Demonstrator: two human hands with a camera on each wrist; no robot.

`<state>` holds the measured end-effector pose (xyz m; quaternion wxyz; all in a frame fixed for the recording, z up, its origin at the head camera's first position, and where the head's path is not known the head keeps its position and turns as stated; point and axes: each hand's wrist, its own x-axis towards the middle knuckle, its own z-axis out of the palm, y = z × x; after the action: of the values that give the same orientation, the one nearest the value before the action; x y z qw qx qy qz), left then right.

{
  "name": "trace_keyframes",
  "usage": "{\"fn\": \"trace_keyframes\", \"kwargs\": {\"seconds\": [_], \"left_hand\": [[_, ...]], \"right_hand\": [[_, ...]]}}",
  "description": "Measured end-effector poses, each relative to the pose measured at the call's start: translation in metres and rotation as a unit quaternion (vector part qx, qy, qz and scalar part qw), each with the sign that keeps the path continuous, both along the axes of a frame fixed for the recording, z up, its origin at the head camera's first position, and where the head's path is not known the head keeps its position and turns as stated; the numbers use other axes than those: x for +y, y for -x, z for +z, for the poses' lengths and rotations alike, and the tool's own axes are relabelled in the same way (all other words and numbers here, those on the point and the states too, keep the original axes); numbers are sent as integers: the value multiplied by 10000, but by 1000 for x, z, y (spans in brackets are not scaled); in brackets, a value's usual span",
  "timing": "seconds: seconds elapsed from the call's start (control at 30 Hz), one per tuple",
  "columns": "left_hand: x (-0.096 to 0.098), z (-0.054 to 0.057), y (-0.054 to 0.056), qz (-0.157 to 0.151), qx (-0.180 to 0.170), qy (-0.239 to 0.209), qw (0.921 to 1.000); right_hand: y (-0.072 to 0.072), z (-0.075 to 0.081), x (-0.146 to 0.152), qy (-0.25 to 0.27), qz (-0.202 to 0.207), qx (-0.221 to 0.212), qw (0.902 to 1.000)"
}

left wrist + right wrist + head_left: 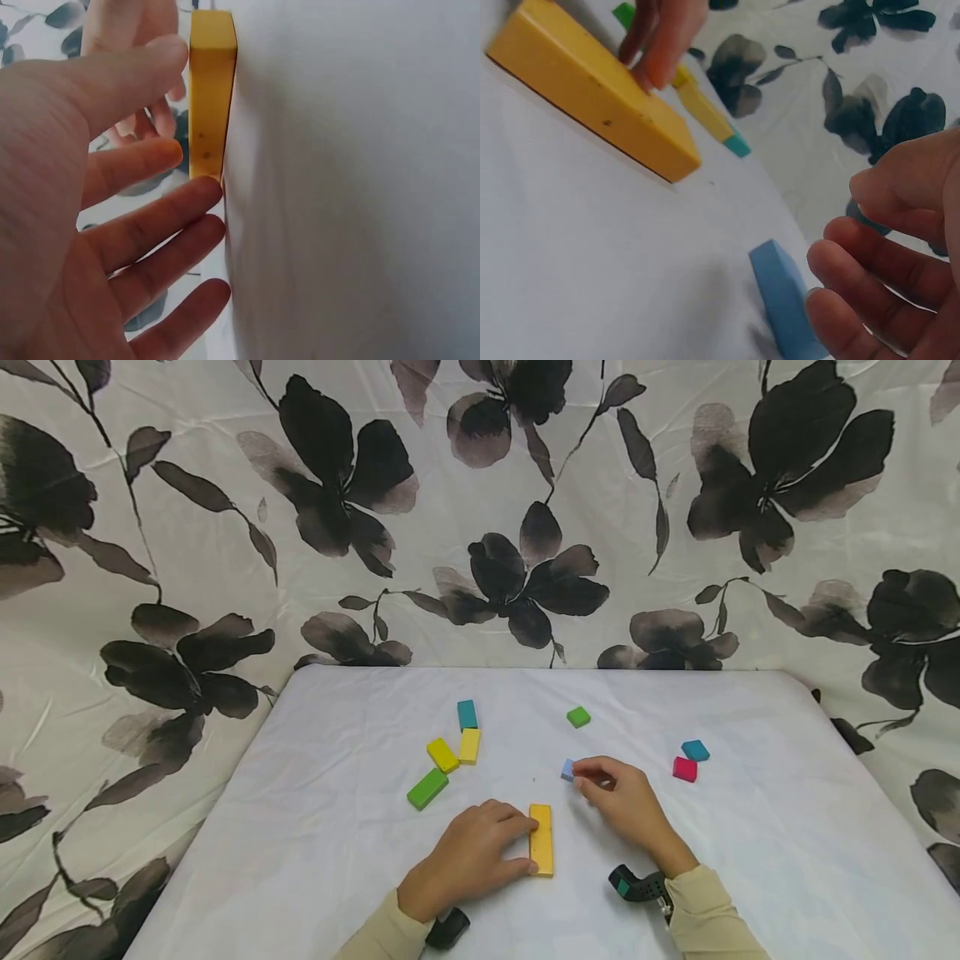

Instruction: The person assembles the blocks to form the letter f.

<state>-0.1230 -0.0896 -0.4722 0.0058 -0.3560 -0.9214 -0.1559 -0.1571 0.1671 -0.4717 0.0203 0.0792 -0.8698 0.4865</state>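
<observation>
A long yellow-orange block (541, 843) lies lengthwise near the front middle of the white-covered table. My left hand (476, 853) is at its left side, thumb and index finger against it and the other fingers spread, as the left wrist view shows. To the right and farther off, my right hand (626, 802) is beside a small light blue block (567, 770), fingertips right at its right end. In the right wrist view this blue block (781, 300) stands left of the loosely bent fingers, which overlap its edge.
Left of centre lie a green block (427, 789), two yellow blocks (469, 747) and a teal block (467, 714). A small green block (578, 717) sits farther back. At right are a red block (685, 769) and a blue block (695, 750). Floral cloth (435, 510) hangs behind.
</observation>
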Motion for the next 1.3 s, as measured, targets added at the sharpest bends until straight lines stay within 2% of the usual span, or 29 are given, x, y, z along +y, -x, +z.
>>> {"fn": "trace_keyframes", "kwargs": {"seconds": [0.27, 0.47, 0.73, 1.1, 1.3], "left_hand": [[-2, 2, 1, -69, -247, 51, 9997], [-1, 2, 1, -180, -193, 74, 9996], [-1, 0, -1, -95, -58, 144, 9998], [-2, -1, -2, -145, -85, 128, 9998], [-7, -5, -2, -148, -276, 82, 9995]], "right_hand": [[16, 2, 11, -340, -353, 95, 9988], [23, 2, 13, -327, -434, 4, 9985], [31, 1, 12, -346, -457, -68, 9983], [30, -8, 19, -522, -370, -141, 9979], [25, -19, 23, -634, -185, -93, 9978]]}}
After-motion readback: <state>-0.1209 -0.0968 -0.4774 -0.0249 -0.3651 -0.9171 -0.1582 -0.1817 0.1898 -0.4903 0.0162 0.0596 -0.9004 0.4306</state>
